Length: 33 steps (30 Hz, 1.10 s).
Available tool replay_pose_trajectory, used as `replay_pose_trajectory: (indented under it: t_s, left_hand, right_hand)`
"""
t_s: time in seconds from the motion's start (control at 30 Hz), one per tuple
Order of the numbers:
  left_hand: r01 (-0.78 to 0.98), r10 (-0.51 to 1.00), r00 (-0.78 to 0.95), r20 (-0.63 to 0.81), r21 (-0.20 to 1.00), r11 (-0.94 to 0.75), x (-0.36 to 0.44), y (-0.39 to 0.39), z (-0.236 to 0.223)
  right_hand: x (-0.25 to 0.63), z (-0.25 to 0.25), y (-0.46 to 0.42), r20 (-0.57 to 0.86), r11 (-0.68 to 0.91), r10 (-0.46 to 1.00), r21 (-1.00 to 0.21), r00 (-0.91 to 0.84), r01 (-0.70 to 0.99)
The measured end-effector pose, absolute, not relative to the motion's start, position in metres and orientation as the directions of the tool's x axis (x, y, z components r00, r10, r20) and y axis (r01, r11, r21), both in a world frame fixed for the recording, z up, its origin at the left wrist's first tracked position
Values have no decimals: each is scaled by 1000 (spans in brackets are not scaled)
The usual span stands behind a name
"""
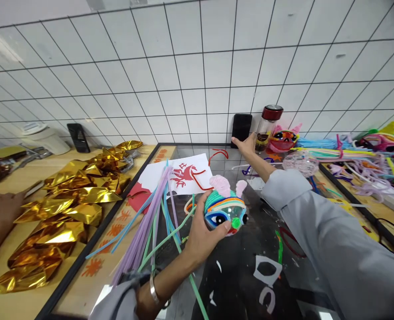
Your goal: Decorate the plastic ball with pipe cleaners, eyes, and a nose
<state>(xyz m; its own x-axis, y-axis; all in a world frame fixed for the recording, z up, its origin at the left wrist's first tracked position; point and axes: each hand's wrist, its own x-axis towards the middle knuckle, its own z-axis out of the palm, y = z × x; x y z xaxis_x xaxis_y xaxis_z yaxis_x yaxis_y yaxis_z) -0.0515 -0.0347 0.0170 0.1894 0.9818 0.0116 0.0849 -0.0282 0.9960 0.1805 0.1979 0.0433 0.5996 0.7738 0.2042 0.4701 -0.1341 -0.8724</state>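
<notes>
My left hand (pixel 205 229) is closed around a pipe-cleaner animal head (pixel 225 206) with pink ears, green and orange bands, large blue-rimmed eyes and a green nose. My thumb presses near the nose. At the wall, my right hand (pixel 247 146) is at the lower part of a black phone (pixel 242 126), thumb at its left edge and fingers at its right. A glass bottle (pixel 266 131) with a dark red lid stands beside that hand. Bundled purple, blue and green pipe cleaners (pixel 150 218) lie left of the head, partly over white paper (pixel 197 162) with a red design.
Gold foil (pixel 70 222) spreads across the left table, where another person's hand (pixel 8 200) shows. Another phone (pixel 78 138) leans on the wall. A pink mask-like craft (pixel 283 140) and loose pipe cleaners (pixel 350 175) lie right. Paper cutouts (pixel 267 270) lie in front.
</notes>
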Motion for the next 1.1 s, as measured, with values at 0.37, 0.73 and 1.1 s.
replay_pose_trajectory:
  t_s: [0.37, 0.73, 1.1]
  left_hand:
    - [-40, 971, 236, -34, 998, 45, -54, -32, 13]
    - [-61, 981, 193, -34, 997, 46, -55, -32, 13]
    - [-400, 986, 158, -60, 909, 119, -61, -22, 10]
  right_hand:
    - [186, 19, 263, 136, -242, 641, -898, 756, 367]
    - [180, 14, 275, 123, -256, 585, -910, 802, 326]
    - [169, 31, 206, 86, -247, 683, -907, 725, 341]
